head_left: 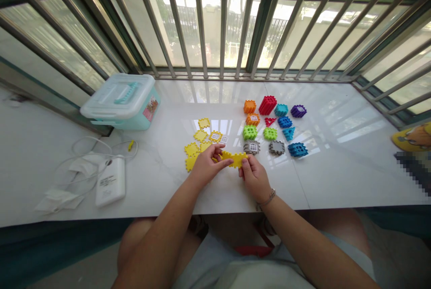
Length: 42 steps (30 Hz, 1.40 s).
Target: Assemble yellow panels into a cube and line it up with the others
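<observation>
Between my hands are yellow interlocking plastic tiles (238, 160), held just above the table and lined up edge to edge. My left hand (209, 163) pinches their left end between thumb and fingers. At the right end, my right hand (253, 174) grips with its thumb on top. Whether the tiles are fully locked together I cannot tell. Several loose yellow tiles (192, 149) lie flat beyond and to the left of my left hand, one with a white label (216, 136). A grey tile stack (252, 147) with a barcode sticker stands just beyond my right hand.
Colour-sorted stacks stand at right, including red (268, 105), green (249, 132), blue (298, 149) and purple tiles (299, 111). A lidded turquoise box (134, 114) sits back left. Nearer are a white power bank (111, 181) and cables. Metal window bars (222, 33) border the table's far edge.
</observation>
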Each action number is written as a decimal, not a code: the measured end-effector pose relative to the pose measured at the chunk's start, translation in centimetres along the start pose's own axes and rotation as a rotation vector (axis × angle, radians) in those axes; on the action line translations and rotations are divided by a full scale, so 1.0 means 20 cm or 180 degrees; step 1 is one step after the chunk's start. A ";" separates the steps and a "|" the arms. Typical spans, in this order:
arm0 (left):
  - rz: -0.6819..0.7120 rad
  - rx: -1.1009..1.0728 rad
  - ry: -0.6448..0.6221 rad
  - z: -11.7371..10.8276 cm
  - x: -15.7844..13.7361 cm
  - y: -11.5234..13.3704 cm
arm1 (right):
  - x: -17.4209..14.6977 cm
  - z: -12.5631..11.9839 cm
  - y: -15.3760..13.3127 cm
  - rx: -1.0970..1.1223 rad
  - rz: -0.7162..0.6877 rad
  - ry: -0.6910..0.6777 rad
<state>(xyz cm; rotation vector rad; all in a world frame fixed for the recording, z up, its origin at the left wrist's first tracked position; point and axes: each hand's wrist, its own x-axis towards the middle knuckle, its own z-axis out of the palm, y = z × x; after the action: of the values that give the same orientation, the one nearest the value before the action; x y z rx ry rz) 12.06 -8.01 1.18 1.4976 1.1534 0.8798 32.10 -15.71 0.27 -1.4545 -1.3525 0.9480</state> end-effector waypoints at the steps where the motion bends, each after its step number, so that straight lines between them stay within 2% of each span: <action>1: -0.0065 -0.0029 -0.0059 -0.01 0.00 0.00 | 0.00 0.00 0.00 -0.0011 0.0002 0.0025; 5: -0.0288 -0.0114 -0.0243 -0.04 0.00 0.02 | 0.00 0.00 0.00 -0.0051 0.0027 0.0069; 14: -0.0397 -0.0551 -0.0377 -0.06 0.00 0.00 | 0.00 0.00 -0.01 -0.0208 -0.0071 -0.0025; 16: -0.0411 -0.0663 -0.0301 -0.08 0.01 0.00 | 0.00 -0.01 -0.01 -0.0185 -0.0047 0.0046; 20: -0.0363 -0.0932 0.0168 -0.15 0.03 -0.01 | 0.00 -0.01 0.01 -0.0049 0.0070 0.0257; 24: -0.0338 -0.1069 0.0354 -0.20 0.03 -0.01 | 0.01 0.00 0.01 -0.0170 0.0011 0.0100; 31: -0.0401 -0.1177 -0.0146 -0.11 -0.01 0.03 | 0.01 0.01 0.01 -0.0337 0.0028 0.0064; 37: -0.0238 -0.0660 -0.0696 -0.06 -0.03 0.02 | 0.00 0.02 0.00 -0.0582 -0.0116 -0.0016; 42: -0.0072 -0.0488 -0.0436 0.01 -0.02 -0.02 | 0.00 0.02 -0.01 -0.0619 -0.0148 -0.0137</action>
<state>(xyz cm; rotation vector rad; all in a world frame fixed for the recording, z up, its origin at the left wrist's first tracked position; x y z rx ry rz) 11.99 -8.49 0.76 1.3944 0.9793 0.8185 31.57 -15.67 0.33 -1.5474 -1.5387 0.8408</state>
